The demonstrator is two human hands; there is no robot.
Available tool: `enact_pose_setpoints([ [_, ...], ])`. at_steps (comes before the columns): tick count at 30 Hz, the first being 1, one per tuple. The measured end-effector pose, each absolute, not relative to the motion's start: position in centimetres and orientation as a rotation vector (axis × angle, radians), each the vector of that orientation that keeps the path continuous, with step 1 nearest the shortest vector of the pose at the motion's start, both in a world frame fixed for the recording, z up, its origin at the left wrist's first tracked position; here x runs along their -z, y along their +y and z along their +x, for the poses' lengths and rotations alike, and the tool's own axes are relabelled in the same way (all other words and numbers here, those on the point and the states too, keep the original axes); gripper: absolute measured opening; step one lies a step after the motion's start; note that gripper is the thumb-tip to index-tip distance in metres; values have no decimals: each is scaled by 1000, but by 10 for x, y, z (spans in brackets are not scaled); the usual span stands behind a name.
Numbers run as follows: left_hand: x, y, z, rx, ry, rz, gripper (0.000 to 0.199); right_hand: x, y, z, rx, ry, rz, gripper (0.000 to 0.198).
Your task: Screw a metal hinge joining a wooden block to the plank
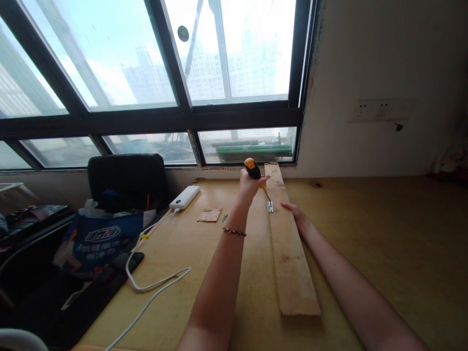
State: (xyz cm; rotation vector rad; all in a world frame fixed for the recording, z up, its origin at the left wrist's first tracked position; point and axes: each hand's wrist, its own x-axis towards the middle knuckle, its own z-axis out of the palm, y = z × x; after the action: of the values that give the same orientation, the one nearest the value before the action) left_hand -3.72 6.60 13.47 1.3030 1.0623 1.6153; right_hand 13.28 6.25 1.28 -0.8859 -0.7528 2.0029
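- Left hand (249,186) fisted around a screwdriver (257,178), rounded orange-black handle, tip on a small metal hinge (270,206).
- Right hand (295,212) flat, open, pressing the long rough wooden plank (290,253).

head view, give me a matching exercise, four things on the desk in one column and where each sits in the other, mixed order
Things:
1. screwdriver
2. hinge
3. power bank
4. wooden plank

Places:
A. at the desk's left edge, white cable plugged in
B. gripped in the left hand, tip down
C. lying lengthwise on the desk, right hand resting on its edge
D. flat on the plank, under the screwdriver tip

Pairs: 1-B, 2-D, 3-A, 4-C
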Motion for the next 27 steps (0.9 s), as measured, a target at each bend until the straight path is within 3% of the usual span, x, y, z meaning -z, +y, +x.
enact_pose_setpoints([
  [5, -135, 68, -47, -1532, 1318, 1477, 48, -11, 64, 133, -2046, -726, -859, 33],
  [10, -137, 66, -48, -1615, 1213, 1391, 38, -10, 66, 133, -2028, -728, -879, 33],
  [16, -137, 68, -45, -1673, 905, 1196, 42, -8, 66, 133, -2003, -733, -899, 32],
  [22, -140, 62, -45, -1638, 966, 1157, 30, -9, 65, 133, -2030, -716, -893, 33],
  [27, -143, 57, -49, -1516, 1095, 1210, 35, -12, 63, 133, -2039, -721, -879, 33],
])
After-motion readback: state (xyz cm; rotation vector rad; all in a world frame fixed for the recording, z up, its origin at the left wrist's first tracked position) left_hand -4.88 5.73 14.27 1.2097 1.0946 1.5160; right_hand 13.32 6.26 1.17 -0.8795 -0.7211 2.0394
